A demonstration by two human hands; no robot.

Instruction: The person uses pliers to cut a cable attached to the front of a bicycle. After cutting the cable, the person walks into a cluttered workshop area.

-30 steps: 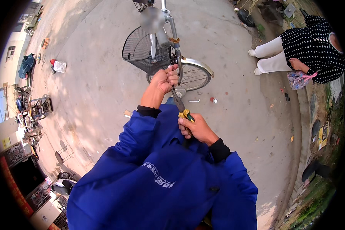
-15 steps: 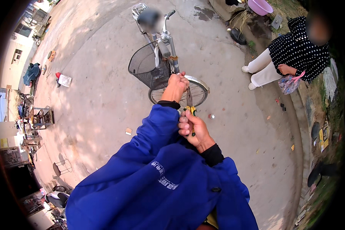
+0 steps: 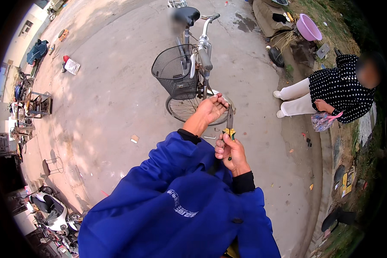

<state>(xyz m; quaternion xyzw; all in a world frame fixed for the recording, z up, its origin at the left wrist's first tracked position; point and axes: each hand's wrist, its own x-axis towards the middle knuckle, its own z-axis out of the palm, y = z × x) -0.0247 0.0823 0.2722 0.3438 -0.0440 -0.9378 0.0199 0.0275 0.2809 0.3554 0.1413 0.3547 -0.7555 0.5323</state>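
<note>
I see the bare right hand [image 3: 233, 152] gripping yellow-and-green-handled metal pliers [image 3: 229, 131]; bare left hand [image 3: 208, 110], at its eleven o'clock, half-curled, can't tell if it's holding anything. A slip could nick it.

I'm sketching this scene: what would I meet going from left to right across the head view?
White scooter, pale scrap, bicycle basket, left hand, right hand holding pliers, person in dotted top.

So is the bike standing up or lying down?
Standing up. The saddle and handlebar of the bike are up high, with the front wheel below them.
</note>
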